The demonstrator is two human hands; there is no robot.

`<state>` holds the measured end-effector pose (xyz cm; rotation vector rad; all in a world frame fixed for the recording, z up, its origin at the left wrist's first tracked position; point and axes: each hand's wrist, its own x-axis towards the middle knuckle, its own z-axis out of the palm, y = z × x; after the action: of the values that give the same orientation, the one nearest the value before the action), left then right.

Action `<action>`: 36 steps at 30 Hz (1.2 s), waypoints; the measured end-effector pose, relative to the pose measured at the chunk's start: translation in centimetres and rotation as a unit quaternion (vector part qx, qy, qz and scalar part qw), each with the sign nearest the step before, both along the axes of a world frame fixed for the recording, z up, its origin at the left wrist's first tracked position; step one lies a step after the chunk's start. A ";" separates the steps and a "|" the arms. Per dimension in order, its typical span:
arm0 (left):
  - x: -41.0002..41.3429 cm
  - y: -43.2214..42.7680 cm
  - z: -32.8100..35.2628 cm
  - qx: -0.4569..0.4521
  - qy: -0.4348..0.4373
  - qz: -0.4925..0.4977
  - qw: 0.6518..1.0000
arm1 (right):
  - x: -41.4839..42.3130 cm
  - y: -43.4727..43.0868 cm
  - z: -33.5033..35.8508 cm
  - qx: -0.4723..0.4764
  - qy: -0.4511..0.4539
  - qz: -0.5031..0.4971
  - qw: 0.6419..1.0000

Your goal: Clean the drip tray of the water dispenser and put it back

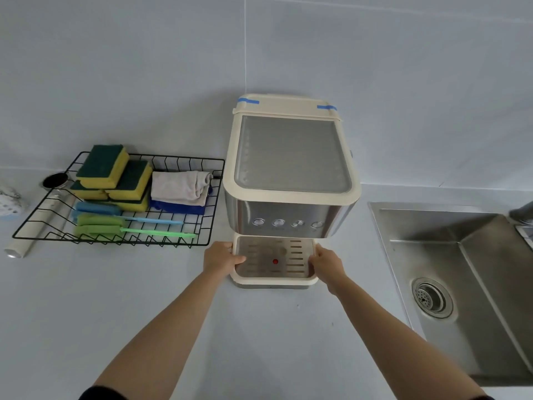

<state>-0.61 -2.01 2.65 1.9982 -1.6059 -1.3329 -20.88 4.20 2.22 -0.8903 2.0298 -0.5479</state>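
A cream and steel water dispenser point(291, 168) stands against the wall on the grey counter. Its drip tray point(274, 280), cream-rimmed with a slotted metal grate and a small red dot, sits at the dispenser's base under the spouts. My left hand point(220, 258) grips the tray's left edge, thumb resting on the grate. My right hand point(327, 262) grips the tray's right edge, fingers curled over the rim.
A black wire basket point(202, 235) on the left holds several yellow-green sponges point(115, 174), folded cloths point(180, 187) and long-handled brushes point(129, 225). A steel sink point(461, 272) with a drain lies to the right. A white cylinder point(20, 246) lies at the basket's left.
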 end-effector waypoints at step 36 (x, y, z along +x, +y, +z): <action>-0.9 -1.6 -0.8 -0.012 -0.024 0.020 0.999 | -1.4 -2.3 -1.5 -0.012 0.001 -0.043 0.999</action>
<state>-1.50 -3.57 1.89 2.0523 -1.5862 -1.2559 -22.31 1.90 0.69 -0.8202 2.0747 -0.6197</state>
